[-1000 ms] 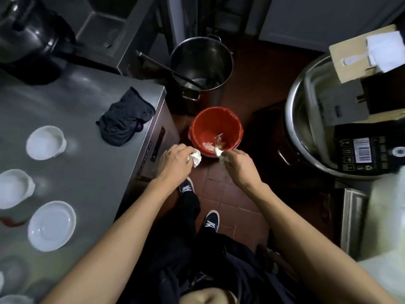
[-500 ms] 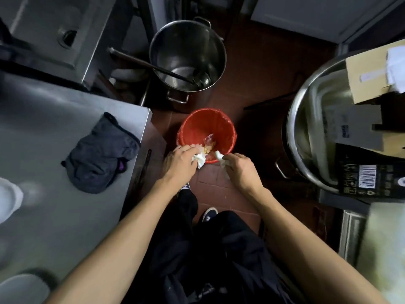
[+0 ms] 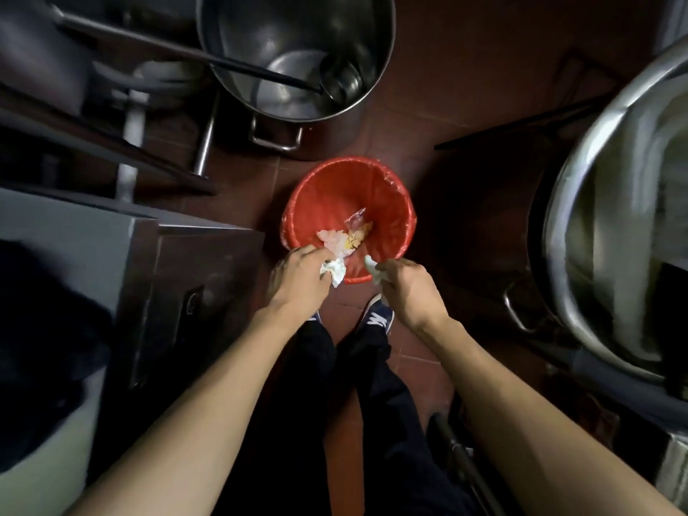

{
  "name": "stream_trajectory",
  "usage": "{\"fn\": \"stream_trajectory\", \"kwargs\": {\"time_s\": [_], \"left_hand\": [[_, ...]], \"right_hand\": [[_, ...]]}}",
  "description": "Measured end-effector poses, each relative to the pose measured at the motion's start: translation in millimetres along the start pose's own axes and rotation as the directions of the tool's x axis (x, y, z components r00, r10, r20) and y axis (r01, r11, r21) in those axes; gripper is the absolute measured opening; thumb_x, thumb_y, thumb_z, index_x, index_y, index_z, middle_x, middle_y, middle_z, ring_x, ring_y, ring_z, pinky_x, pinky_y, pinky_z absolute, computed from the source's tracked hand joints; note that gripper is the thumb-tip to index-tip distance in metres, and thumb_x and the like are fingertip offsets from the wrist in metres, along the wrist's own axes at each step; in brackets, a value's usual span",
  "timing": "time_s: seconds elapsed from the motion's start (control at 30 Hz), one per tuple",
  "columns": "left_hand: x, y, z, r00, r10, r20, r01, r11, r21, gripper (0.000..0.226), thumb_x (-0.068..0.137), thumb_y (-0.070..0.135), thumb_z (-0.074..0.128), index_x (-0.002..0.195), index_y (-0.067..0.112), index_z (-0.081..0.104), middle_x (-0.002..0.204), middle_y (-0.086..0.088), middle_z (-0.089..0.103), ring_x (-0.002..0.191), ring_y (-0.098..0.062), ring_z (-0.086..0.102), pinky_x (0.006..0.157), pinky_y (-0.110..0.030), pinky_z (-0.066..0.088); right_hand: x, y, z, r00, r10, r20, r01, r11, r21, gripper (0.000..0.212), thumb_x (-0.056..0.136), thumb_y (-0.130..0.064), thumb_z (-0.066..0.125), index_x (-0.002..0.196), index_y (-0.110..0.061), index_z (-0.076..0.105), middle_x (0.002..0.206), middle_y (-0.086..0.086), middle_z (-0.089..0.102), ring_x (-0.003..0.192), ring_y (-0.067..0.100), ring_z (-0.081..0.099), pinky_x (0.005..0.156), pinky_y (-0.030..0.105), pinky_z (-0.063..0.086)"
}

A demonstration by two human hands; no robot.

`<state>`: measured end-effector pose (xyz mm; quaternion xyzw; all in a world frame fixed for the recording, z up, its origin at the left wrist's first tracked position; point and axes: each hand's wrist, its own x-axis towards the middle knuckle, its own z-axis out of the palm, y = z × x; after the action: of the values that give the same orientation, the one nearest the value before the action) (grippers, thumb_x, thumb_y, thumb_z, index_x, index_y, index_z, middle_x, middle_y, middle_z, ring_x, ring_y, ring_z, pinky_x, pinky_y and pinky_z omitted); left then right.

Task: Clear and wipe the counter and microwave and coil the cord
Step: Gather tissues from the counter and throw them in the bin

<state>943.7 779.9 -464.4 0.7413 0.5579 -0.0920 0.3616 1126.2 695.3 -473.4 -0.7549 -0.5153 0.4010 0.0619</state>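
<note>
White tissue wads, two, gripped.

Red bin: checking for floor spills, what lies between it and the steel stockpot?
In the head view, only bare red floor tile separates the red bin from the stockpot.

I see a bright red bin on a floor of dark red-brown tiles, with white and yellow scraps inside it. The crumpled tissue is white, the big pot silver-grey. My shoes are navy with white markings, the trousers black, the table dull grey.
</note>
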Motion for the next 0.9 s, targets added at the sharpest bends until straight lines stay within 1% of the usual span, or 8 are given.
{"fn": "stream_trajectory", "kwargs": {"time_s": [0.2,0.4,0.5,0.57,0.67,0.73,0.8,0.9], "left_hand": [[74.5,-32.2,67.6,0.997,-0.066,0.048,0.065,0.998,0.027,0.034,0.088,0.016,0.065,0.119,0.03,0.068,0.12,0.007,0.066,0.104,-0.025,0.064,0.088,-0.035,0.052],[142.4,-65.2,126.5,0.992,-0.084,0.09,0.078,0.994,0.076,0.036,0.088,0.017,0.062,0.12,0.032,0.067,0.123,0.006,0.065,0.107,-0.027,0.064,0.091,-0.036,0.052],[164.1,-77.5,153.1,0.991,-0.073,0.114,0.066,0.996,0.066,0.037,0.087,0.015,0.063,0.121,0.03,0.066,0.124,0.006,0.064,0.108,-0.027,0.063,0.092,-0.038,0.052],[175.1,-84.7,168.1,0.991,-0.061,0.118,0.052,0.996,0.073,0.037,0.088,0.015,0.064,0.122,0.029,0.066,0.124,0.005,0.064,0.108,-0.026,0.063,0.092,-0.037,0.051],[185.3,-94.4,183.8,0.993,-0.04,0.114,0.03,0.996,0.084,0.037,0.088,0.016,0.064,0.124,0.028,0.065,0.125,0.004,0.063,0.11,-0.026,0.061,0.094,-0.036,0.05],[187.3,-98.8,189.4,0.993,-0.023,0.119,0.011,0.995,0.102,0.038,0.09,0.018,0.064,0.127,0.027,0.063,0.129,0.004,0.06,0.116,-0.025,0.057,0.097,-0.037,0.048],[186.0,-101.2,190.1,0.993,-0.01,0.118,-0.004,0.993,0.114,0.039,0.091,0.021,0.064,0.129,0.028,0.061,0.131,0.005,0.058,0.12,-0.023,0.053,0.099,-0.037,0.046],[177.2,-98.4,179.7,0.993,-0.006,0.116,-0.008,0.993,0.121,0.037,0.092,0.024,0.063,0.129,0.027,0.06,0.13,0.005,0.058,0.122,-0.023,0.051,0.099,-0.038,0.046]], "right_hand": [[77.8,53.6,54.2,0.998,0.055,0.04,-0.055,0.998,0.004,0.031,0.093,-0.007,0.053,0.121,-0.01,0.067,0.115,0.016,0.07,0.098,0.036,0.067,0.083,0.039,0.055],[140.2,93.0,109.4,0.992,0.078,0.095,-0.079,0.997,0.007,0.026,0.095,-0.013,0.05,0.113,-0.015,0.069,0.104,0.014,0.072,0.088,0.034,0.069,0.077,0.041,0.057],[164.9,108.2,130.0,0.988,0.098,0.118,-0.1,0.995,0.009,0.027,0.097,-0.016,0.049,0.113,-0.014,0.07,0.105,0.015,0.073,0.087,0.032,0.071,0.079,0.036,0.056],[177.4,117.0,140.8,0.987,0.119,0.109,-0.12,0.993,0.003,0.029,0.096,-0.014,0.049,0.116,-0.014,0.07,0.109,0.015,0.072,0.094,0.033,0.07,0.083,0.033,0.055],[186.3,126.9,154.2,0.986,0.135,0.099,-0.138,0.99,0.022,0.037,0.092,-0.012,0.053,0.127,-0.016,0.065,0.12,0.016,0.069,0.104,0.033,0.067,0.093,0.037,0.053],[187.5,131.4,160.7,0.985,0.137,0.106,-0.141,0.989,0.031,0.036,0.093,-0.013,0.053,0.127,-0.016,0.063,0.12,0.015,0.068,0.103,0.032,0.067,0.09,0.038,0.054],[186.3,134.2,162.7,0.987,0.131,0.092,-0.136,0.99,0.043,0.03,0.095,-0.016,0.053,0.123,-0.017,0.065,0.119,0.011,0.068,0.104,0.03,0.066,0.087,0.03,0.051],[177.9,132.1,156.3,0.989,0.114,0.095,-0.116,0.993,0.013,0.042,0.091,-0.013,0.056,0.133,-0.017,0.06,0.135,0.007,0.062,0.122,0.027,0.059,0.101,0.029,0.044]]}}
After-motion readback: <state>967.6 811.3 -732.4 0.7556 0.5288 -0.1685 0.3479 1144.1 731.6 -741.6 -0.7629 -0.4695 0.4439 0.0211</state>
